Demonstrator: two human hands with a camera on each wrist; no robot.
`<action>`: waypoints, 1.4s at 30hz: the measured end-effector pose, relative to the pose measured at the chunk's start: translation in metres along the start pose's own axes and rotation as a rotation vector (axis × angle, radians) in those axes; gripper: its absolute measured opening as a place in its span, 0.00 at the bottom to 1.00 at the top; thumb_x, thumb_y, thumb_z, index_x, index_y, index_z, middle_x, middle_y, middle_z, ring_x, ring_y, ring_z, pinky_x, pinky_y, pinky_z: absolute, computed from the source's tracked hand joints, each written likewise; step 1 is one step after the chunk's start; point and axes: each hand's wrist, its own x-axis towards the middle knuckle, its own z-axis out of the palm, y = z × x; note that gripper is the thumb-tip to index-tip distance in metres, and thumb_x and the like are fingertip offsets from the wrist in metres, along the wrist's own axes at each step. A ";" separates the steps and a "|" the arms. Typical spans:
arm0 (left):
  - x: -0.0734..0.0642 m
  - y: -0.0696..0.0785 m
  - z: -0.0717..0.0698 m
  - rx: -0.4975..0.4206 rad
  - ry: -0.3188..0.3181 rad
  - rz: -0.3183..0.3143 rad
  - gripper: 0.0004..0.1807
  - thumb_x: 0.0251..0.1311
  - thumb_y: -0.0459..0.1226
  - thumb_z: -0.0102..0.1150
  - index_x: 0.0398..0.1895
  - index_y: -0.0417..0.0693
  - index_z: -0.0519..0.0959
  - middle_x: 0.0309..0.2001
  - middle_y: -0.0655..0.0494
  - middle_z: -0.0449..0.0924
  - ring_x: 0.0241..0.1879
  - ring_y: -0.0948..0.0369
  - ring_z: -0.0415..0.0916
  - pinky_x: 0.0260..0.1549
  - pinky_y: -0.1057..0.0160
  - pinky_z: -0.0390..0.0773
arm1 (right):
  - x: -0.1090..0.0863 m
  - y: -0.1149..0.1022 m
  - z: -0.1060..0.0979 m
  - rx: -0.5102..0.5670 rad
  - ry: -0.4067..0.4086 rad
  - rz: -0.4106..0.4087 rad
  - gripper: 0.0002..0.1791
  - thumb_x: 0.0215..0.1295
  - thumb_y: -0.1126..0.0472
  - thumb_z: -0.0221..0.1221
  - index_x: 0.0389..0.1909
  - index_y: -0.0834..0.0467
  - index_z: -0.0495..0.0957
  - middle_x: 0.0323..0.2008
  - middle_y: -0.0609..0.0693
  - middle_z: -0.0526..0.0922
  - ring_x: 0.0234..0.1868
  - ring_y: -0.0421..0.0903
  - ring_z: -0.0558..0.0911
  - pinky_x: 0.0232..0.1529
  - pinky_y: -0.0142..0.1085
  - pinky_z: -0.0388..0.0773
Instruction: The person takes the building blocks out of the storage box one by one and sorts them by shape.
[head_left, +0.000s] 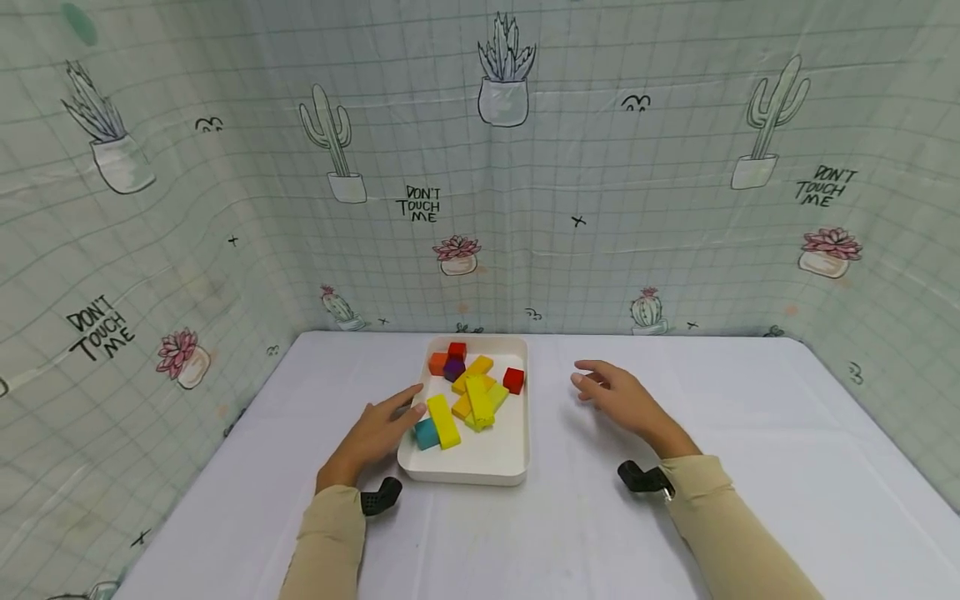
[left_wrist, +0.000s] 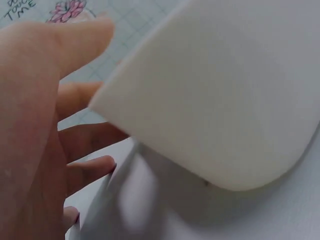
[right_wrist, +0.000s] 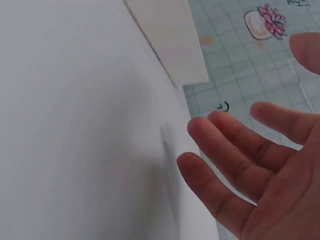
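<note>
A white tray (head_left: 480, 468) holds several coloured blocks. A yellow block (head_left: 444, 422) leans by a teal block (head_left: 427, 434) near its left side. More yellow blocks (head_left: 480, 398) lie piled in the middle, with a red block (head_left: 513, 381) to their right. At the back left sit an orange block (head_left: 438, 363), a purple block (head_left: 453, 369) and another red block (head_left: 457, 350). My left hand (head_left: 377, 433) is at the tray's left wall (left_wrist: 215, 100), fingers extended; whether it touches is unclear. My right hand (head_left: 618, 402) hovers right of the tray, fingers loosely bent, holding nothing.
The tray stands on a white-covered table (head_left: 585, 533). A patterned cloth (head_left: 555, 167) with drawn cacti hangs behind and at both sides. Each wrist wears a black camera mount (head_left: 382, 497).
</note>
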 end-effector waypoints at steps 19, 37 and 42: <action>0.005 -0.014 0.005 0.007 -0.018 0.119 0.38 0.70 0.60 0.49 0.79 0.61 0.57 0.76 0.51 0.59 0.76 0.46 0.50 0.72 0.39 0.28 | 0.030 -0.042 0.034 0.274 -0.082 0.045 0.26 0.74 0.51 0.55 0.65 0.63 0.72 0.54 0.59 0.82 0.48 0.51 0.84 0.47 0.42 0.84; 0.002 -0.011 -0.002 -0.009 -0.053 0.125 0.37 0.71 0.57 0.51 0.79 0.61 0.57 0.76 0.51 0.58 0.76 0.46 0.49 0.72 0.39 0.28 | 0.055 -0.074 0.057 0.274 -0.230 -0.001 0.29 0.65 0.59 0.63 0.67 0.62 0.71 0.52 0.58 0.80 0.48 0.61 0.83 0.43 0.41 0.85; 0.002 -0.011 0.000 -0.006 -0.043 0.103 0.37 0.70 0.57 0.52 0.79 0.61 0.58 0.76 0.51 0.58 0.76 0.46 0.50 0.72 0.39 0.29 | 0.060 -0.074 0.065 0.238 -0.248 0.006 0.31 0.64 0.60 0.64 0.67 0.63 0.71 0.51 0.57 0.80 0.43 0.56 0.84 0.41 0.40 0.86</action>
